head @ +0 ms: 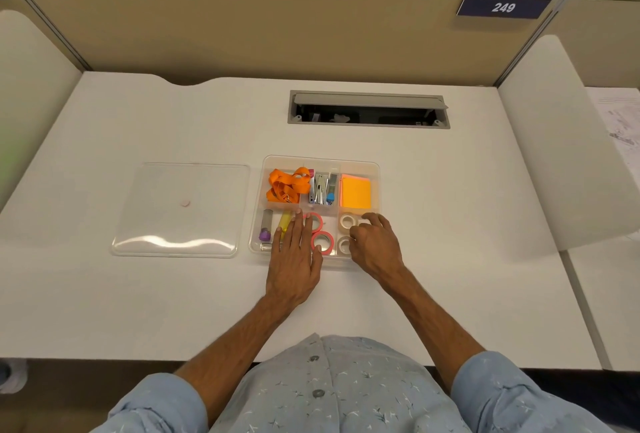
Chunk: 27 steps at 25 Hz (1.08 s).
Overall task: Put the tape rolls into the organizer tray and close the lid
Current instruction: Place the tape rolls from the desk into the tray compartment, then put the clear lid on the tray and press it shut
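- A clear plastic organizer tray (376, 169) with rounded corners sits mid-desk, split by see-through walls into compartments.
- Two glossy pink tape rolls (323, 241) lie flat in the near-middle compartment; pale cream tape rolls (347, 221) lie in the near-right one.
- The left hand (294, 259) lies flat, fingers straight and together, over the tray's near edge, its fingertips covering part of the far pink roll; it grips nothing.
- The right hand (375, 247) is loosely curled, fingers bent down over the cream rolls; whether it pinches one cannot be told, as the knuckles hide the fingertips.
- The tray's clear lid (180, 211), a thin glossy rectangle with rounded corners, lies flat on the desk just left of the tray, apart from it.
- The far compartments hold a bundled orange lanyard (288, 184), metal staplers (321, 188) and a square orange sticky-note pad (356, 193); the near-left one holds a purple-capped tube (265, 227) and a yellow marker (284, 221), partly covered by the left hand.
- The matte white desk (138, 294) has an open grey cable hatch (369, 109); its dark contents are hard to make out.
- Tan partition panels (242, 30) enclose the desk, with a blue plate reading "249" (503, 7).
- Papers (620, 121) on the neighbouring desk are cut off at the right edge.
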Each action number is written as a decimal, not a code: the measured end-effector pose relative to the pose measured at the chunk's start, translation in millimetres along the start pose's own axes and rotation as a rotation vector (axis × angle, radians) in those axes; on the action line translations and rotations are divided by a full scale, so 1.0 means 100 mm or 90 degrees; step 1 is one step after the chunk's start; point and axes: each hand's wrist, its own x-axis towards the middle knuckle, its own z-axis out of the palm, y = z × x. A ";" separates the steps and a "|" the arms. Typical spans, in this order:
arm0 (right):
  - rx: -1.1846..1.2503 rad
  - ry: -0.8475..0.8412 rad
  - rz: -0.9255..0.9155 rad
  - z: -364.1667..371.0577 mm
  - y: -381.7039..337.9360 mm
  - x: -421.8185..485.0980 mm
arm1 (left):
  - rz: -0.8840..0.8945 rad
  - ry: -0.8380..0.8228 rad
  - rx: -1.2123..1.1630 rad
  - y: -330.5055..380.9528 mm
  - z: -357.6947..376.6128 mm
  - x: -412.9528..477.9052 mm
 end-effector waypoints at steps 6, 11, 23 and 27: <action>0.028 0.010 -0.003 -0.02 0.00 -0.01 | -0.006 0.019 -0.038 0.02 0.00 -0.01; 0.147 0.117 0.051 -0.17 0.01 0.02 | 0.009 0.019 -0.102 0.00 -0.03 -0.01; 0.122 0.076 -0.346 -0.31 -1.61 0.53 | -0.137 0.256 -0.128 -1.16 -0.52 -0.46; -0.029 0.016 -0.443 -0.10 -2.14 0.56 | -0.195 0.201 -0.034 -1.62 -0.68 -0.64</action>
